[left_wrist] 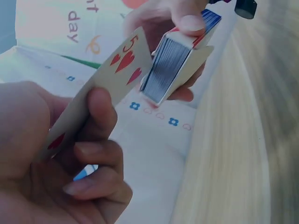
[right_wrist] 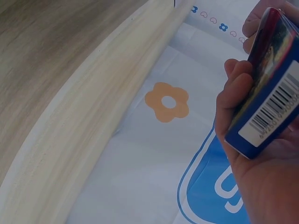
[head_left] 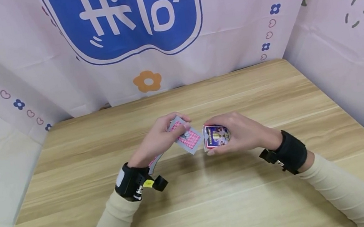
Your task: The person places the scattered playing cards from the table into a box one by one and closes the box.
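My left hand (head_left: 162, 135) pinches a playing card (head_left: 190, 139) with a red-patterned back. The left wrist view shows the face of this card (left_wrist: 119, 74), a five of hearts. Around a box of playing cards (head_left: 217, 135) curl the fingers and thumb of my right hand (head_left: 245, 129). This box (left_wrist: 173, 60) has its end open toward the card, and a thick stack of cards fills it. A barcode shows on the other end of the box (right_wrist: 275, 112). The pinched card's corner is close to the open end.
Another red-backed card (head_left: 154, 163) lies below my left wrist, partly hidden by it. The wooden table (head_left: 196, 212) extends on all sides of the hands. A printed cloth (head_left: 228, 45) hangs along the table's far edge.
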`<action>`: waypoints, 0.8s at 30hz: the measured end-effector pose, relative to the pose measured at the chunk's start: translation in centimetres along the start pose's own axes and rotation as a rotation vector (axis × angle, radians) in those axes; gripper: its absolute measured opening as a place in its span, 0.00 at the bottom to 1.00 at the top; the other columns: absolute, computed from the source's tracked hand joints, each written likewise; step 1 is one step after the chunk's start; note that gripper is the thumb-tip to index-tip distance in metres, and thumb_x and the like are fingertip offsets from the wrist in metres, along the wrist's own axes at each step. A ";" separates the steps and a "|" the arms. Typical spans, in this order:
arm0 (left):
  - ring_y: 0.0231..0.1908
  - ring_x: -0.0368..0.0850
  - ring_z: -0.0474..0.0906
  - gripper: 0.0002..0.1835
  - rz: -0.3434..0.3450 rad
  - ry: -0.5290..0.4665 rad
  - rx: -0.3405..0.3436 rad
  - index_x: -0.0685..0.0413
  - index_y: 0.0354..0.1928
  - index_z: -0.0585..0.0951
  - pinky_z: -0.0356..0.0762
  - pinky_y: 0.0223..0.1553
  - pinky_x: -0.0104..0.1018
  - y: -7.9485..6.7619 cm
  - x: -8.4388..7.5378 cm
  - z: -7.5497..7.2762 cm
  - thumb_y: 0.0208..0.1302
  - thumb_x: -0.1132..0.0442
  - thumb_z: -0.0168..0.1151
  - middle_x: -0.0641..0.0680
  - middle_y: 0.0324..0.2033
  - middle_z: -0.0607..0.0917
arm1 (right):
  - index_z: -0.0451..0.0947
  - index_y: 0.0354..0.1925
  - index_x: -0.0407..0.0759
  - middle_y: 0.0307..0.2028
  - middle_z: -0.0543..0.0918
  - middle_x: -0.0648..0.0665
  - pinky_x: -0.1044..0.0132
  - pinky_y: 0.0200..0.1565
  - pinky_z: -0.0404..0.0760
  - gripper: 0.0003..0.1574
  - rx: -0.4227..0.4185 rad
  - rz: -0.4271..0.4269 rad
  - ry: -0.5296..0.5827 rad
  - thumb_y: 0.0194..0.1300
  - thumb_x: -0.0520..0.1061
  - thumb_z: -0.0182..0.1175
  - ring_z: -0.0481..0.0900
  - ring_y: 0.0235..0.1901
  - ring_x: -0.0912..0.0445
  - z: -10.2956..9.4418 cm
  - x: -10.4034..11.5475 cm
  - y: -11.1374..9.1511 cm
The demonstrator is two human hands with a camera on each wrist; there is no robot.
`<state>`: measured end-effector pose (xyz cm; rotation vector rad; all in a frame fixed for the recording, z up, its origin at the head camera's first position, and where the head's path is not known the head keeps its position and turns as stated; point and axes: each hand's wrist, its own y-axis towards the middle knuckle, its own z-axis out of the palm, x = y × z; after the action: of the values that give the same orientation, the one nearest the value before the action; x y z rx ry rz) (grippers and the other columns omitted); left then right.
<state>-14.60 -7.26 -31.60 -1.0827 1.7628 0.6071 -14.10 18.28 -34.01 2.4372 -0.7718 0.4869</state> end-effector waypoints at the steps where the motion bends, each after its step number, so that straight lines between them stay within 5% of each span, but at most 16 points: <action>1: 0.31 0.47 0.78 0.09 -0.005 -0.002 -0.015 0.42 0.48 0.76 0.75 0.31 0.39 0.0 0.0 0.2 0.69 0.52 0.55 0.54 0.34 0.82 | 0.74 0.52 0.38 0.39 0.82 0.48 0.66 0.32 0.81 0.45 0.001 -0.002 0.003 0.45 0.66 0.69 0.76 0.32 0.64 0.0 0.0 0.0; 11: 0.31 0.47 0.77 0.08 0.004 -0.018 -0.095 0.46 0.45 0.75 0.73 0.31 0.39 -0.4 -1.0 0.2 0.69 0.53 0.55 0.54 0.34 0.81 | 0.74 0.52 0.39 0.39 0.82 0.49 0.66 0.30 0.81 0.44 0.008 0.008 -0.004 0.45 0.67 0.70 0.76 0.31 0.64 0.0 0.1 0.0; 18: 0.28 0.45 0.75 0.06 0.007 0.050 -0.085 0.46 0.43 0.75 0.69 0.24 0.35 -0.1 -1.0 1.0 0.69 0.56 0.55 0.54 0.31 0.81 | 0.75 0.51 0.40 0.39 0.82 0.49 0.67 0.30 0.80 0.44 0.007 -0.014 0.005 0.44 0.66 0.70 0.76 0.31 0.64 0.0 0.2 0.0; 24: 0.21 0.42 0.70 0.05 0.044 0.097 -0.213 0.46 0.42 0.74 0.64 0.19 0.35 -0.2 -1.1 2.2 0.69 0.56 0.55 0.52 0.26 0.79 | 0.75 0.51 0.39 0.40 0.82 0.48 0.67 0.30 0.80 0.43 -0.001 -0.015 -0.003 0.45 0.66 0.70 0.76 0.31 0.64 0.0 0.4 0.0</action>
<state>-13.27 -5.19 -31.56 -1.2395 1.8404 0.7953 -13.78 18.05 -33.83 2.4410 -0.7543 0.4775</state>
